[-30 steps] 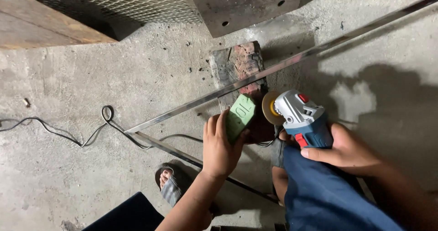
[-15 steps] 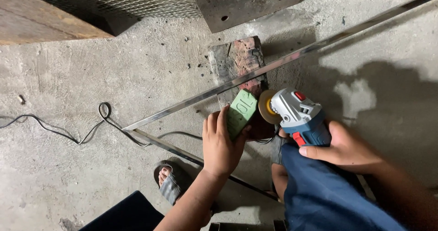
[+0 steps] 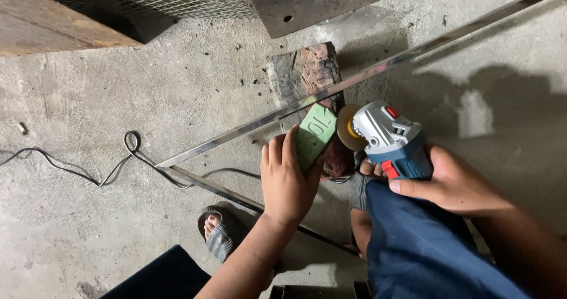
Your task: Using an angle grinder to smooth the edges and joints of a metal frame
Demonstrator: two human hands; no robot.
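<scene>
My left hand (image 3: 288,180) grips a green block (image 3: 315,134) and holds its upper end against the disc (image 3: 346,128) of an angle grinder. My right hand (image 3: 452,183) is wrapped around the blue and grey body of the angle grinder (image 3: 393,141), which points left with its disc facing the block. Both sit just below a long shiny metal bar (image 3: 378,69) that runs diagonally across a worn brick (image 3: 307,72) on the concrete floor.
A second metal bar (image 3: 236,197) meets the first at a corner on the left. A black cable (image 3: 88,172) snakes over the floor. My sandalled foot (image 3: 218,231) and blue-trousered knee (image 3: 425,246) are below. Wire mesh, a drilled steel plate (image 3: 313,1) and a wooden board (image 3: 53,30) lie at the top.
The view has shifted slightly. Both hands keep their grips, with the green block still at the grinder disc.
</scene>
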